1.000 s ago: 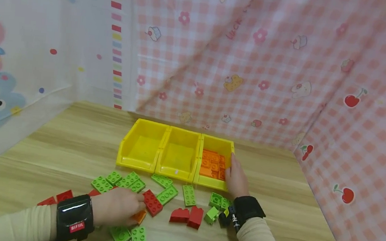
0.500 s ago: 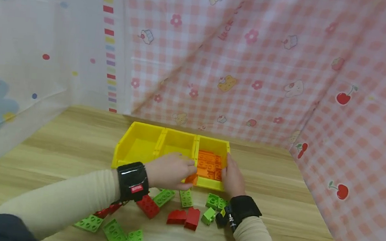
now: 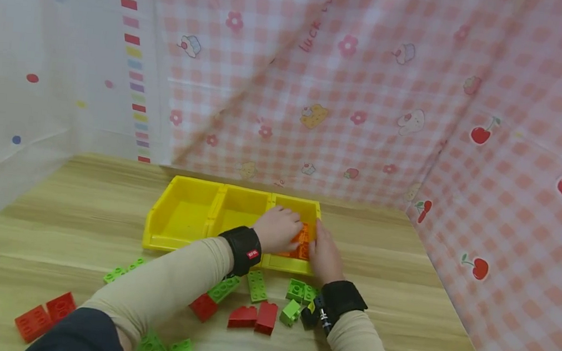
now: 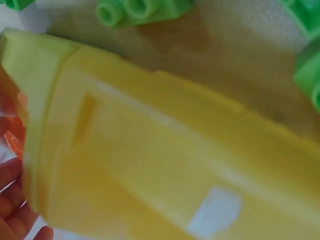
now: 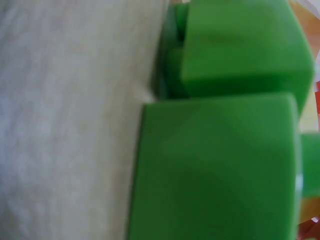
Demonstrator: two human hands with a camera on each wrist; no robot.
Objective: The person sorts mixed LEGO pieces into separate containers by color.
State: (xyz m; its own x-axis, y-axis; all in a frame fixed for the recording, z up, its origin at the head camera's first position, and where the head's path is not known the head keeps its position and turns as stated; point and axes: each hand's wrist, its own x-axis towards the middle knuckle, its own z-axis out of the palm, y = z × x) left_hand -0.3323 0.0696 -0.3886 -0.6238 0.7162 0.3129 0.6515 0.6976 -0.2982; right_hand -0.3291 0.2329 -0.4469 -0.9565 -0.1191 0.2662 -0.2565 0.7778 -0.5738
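Observation:
My left hand (image 3: 278,230) is down in the rightmost yellow bin (image 3: 287,264), fingers bent over orange toy building bricks (image 3: 304,239). In the left wrist view, its fingers (image 4: 17,215) show at the left edge beside an orange brick (image 4: 16,142), which they appear to pinch; the fingertips are partly cut off. My right hand (image 3: 328,257) holds the right side wall of that bin, thumb toward the inside. Green bricks (image 5: 215,170) near the right wrist fill the right wrist view. Part of the orange pile is hidden behind the left hand.
Two more yellow bins, the middle one (image 3: 240,208) and the left one (image 3: 184,211), adjoin it. Green bricks (image 3: 257,286) and red bricks (image 3: 266,317) lie scattered on the wooden table (image 3: 371,233) in front. Cloth-covered walls (image 3: 249,78) stand behind and at both sides.
My left hand took an orange brick from the table, carried it up and right, and reached into the rightmost bin. The right hand stayed at the bin's wall. The head view shifted slightly.

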